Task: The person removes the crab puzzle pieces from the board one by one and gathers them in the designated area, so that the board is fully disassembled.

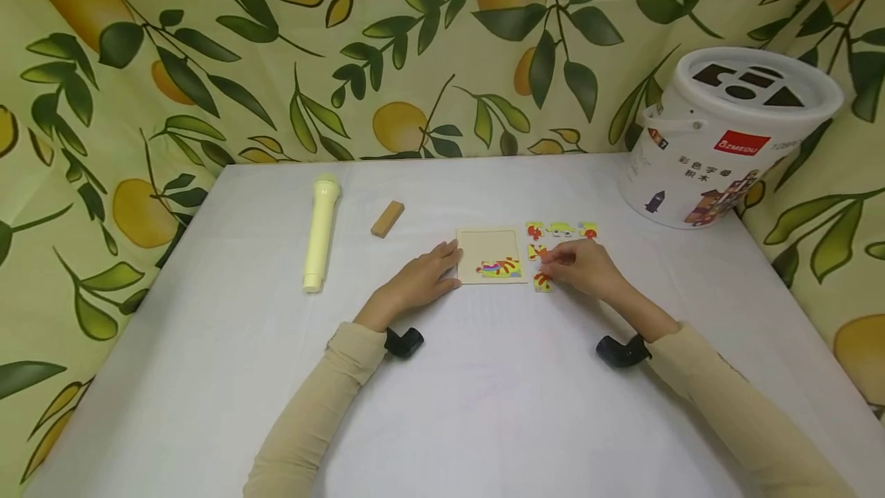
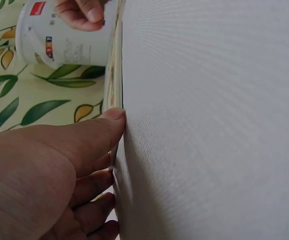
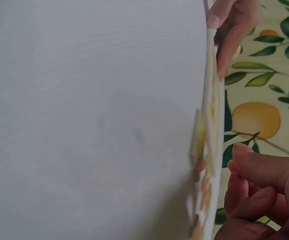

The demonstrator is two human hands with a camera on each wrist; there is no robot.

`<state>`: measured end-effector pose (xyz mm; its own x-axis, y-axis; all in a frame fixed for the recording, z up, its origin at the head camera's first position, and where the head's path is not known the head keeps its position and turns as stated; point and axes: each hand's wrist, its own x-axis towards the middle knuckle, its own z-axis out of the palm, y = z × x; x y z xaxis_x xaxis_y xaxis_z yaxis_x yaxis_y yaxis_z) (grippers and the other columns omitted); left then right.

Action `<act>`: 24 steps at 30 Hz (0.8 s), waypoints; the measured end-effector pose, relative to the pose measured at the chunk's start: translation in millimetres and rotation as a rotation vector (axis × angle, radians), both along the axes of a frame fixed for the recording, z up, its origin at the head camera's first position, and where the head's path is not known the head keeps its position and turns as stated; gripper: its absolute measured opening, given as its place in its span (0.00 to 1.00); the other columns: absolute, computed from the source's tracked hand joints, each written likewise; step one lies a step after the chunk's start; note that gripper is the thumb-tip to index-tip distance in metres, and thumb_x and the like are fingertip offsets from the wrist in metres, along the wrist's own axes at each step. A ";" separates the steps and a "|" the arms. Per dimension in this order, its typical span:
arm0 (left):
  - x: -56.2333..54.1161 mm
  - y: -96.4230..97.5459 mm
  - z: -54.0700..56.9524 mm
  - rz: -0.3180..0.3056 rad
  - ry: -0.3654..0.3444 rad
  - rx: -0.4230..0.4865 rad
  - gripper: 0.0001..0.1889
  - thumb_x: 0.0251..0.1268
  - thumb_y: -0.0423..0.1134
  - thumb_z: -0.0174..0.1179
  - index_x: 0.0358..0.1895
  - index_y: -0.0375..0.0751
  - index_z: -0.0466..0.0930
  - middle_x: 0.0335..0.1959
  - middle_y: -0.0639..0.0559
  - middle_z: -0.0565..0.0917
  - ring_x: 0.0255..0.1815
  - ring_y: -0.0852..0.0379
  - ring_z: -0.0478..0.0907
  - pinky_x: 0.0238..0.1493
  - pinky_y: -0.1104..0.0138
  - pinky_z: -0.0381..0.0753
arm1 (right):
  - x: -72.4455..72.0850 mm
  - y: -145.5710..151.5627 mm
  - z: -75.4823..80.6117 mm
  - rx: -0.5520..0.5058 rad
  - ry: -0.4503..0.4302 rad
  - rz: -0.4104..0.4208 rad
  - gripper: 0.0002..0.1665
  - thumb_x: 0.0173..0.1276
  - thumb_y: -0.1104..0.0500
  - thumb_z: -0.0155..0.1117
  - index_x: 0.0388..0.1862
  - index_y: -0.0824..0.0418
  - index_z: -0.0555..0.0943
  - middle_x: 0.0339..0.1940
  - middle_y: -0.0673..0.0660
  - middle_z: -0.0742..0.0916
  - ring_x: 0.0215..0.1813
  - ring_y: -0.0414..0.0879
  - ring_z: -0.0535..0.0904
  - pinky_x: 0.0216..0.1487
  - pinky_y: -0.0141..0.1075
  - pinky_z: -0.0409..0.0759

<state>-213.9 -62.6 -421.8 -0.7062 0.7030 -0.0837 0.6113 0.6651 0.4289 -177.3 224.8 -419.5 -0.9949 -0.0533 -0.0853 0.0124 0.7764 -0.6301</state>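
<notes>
A square wooden puzzle tray (image 1: 487, 243) lies on the table, with colourful puzzle pieces (image 1: 499, 268) in its near right part. My left hand (image 1: 422, 277) rests at its left side, fingers along the edge and thumb (image 2: 115, 114) at the near corner. Right of the tray, my right hand (image 1: 584, 266) hovers low over loose pieces, partly hiding them. Its thumb and index fingertips come together beside a red and yellow piece (image 1: 535, 252). Another piece (image 1: 542, 283) lies just nearer. In the right wrist view nothing shows between those fingertips.
More loose pieces (image 1: 560, 229) form a row beyond my right hand. A wooden block (image 1: 388, 219) and a pale yellow tube (image 1: 320, 237) lie to the left. At the back right stands a white bucket (image 1: 698, 152) with a shape-hole lid. Patterned cloth (image 1: 415, 52) hangs behind the table.
</notes>
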 end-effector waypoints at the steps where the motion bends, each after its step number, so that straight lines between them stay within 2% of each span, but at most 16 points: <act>1: -0.4 -0.1 0.6 0.002 0.001 0.001 0.30 0.68 0.44 0.52 0.68 0.34 0.58 0.72 0.41 0.55 0.73 0.45 0.52 0.68 0.53 0.59 | -2.0 -3.5 2.5 0.000 0.015 0.020 0.09 0.58 0.57 0.67 0.34 0.62 0.84 0.29 0.57 0.83 0.32 0.47 0.73 0.29 0.31 0.70; 5: -1.9 -0.1 2.4 0.003 0.001 0.009 0.30 0.67 0.44 0.52 0.68 0.34 0.58 0.72 0.41 0.55 0.73 0.45 0.52 0.68 0.52 0.59 | -10.5 -22.5 12.6 0.008 0.043 0.132 0.09 0.57 0.59 0.67 0.36 0.63 0.84 0.24 0.54 0.80 0.29 0.45 0.70 0.26 0.32 0.68; 11: -3.3 2.3 1.9 0.006 -0.018 0.015 0.29 0.68 0.44 0.51 0.68 0.35 0.58 0.72 0.42 0.54 0.73 0.46 0.51 0.68 0.52 0.58 | -22.5 -52.6 15.7 0.022 0.017 0.293 0.14 0.58 0.62 0.66 0.43 0.64 0.81 0.29 0.56 0.81 0.31 0.45 0.72 0.30 0.32 0.69; 15: -2.5 2.6 0.4 0.010 -0.027 0.018 0.29 0.68 0.44 0.51 0.68 0.35 0.58 0.72 0.42 0.54 0.73 0.46 0.51 0.68 0.52 0.58 | -29.4 -62.8 9.0 0.018 -0.021 0.338 0.15 0.60 0.62 0.65 0.45 0.64 0.78 0.27 0.56 0.79 0.30 0.44 0.71 0.31 0.31 0.68; 20: -0.7 1.5 -1.9 0.003 -0.018 0.021 0.29 0.68 0.45 0.52 0.68 0.35 0.59 0.72 0.42 0.55 0.73 0.46 0.52 0.68 0.52 0.59 | -28.6 -65.7 3.5 -0.023 -0.057 0.358 0.12 0.60 0.62 0.64 0.43 0.62 0.76 0.23 0.53 0.75 0.26 0.43 0.69 0.28 0.31 0.66; 24: 0.4 0.3 -1.8 0.007 -0.008 0.020 0.29 0.67 0.44 0.52 0.68 0.35 0.59 0.72 0.42 0.56 0.73 0.46 0.52 0.67 0.52 0.59 | -25.8 -66.3 2.7 -0.046 -0.014 0.390 0.10 0.61 0.61 0.64 0.40 0.61 0.76 0.22 0.53 0.74 0.25 0.42 0.68 0.27 0.31 0.65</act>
<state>-213.6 -62.3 -423.6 -0.7102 0.6999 -0.0755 0.6031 0.6603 0.4475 -203.1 158.5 -416.8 -0.8980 -0.4311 -0.0878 -0.2688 0.6957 -0.6662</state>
